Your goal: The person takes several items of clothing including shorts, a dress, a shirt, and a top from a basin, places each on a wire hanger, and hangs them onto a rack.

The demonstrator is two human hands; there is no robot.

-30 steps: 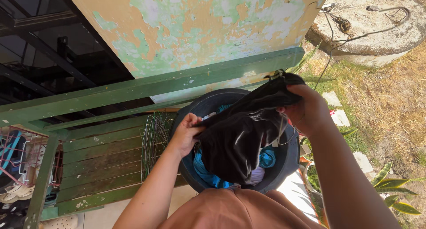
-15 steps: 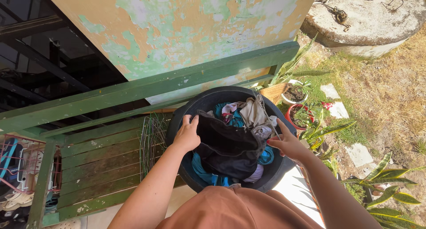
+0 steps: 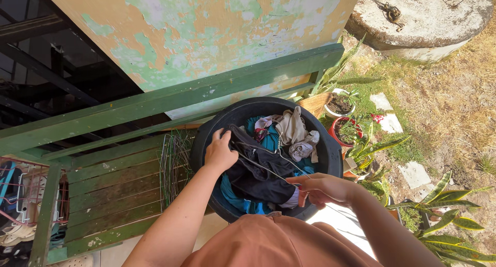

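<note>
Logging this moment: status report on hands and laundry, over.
Left hand gripping black garment over tub. Right hand pinching wire hanger. Nothing blocking.

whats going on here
A person stands over a black tub full of laundry beside a green wooden railing. The left hand grips a black garment lying on top of the pile. The right hand holds a thin wire hanger that runs across the garment. Blue and pale clothes fill the rest of the tub. Potted plants stand to the right.
</note>
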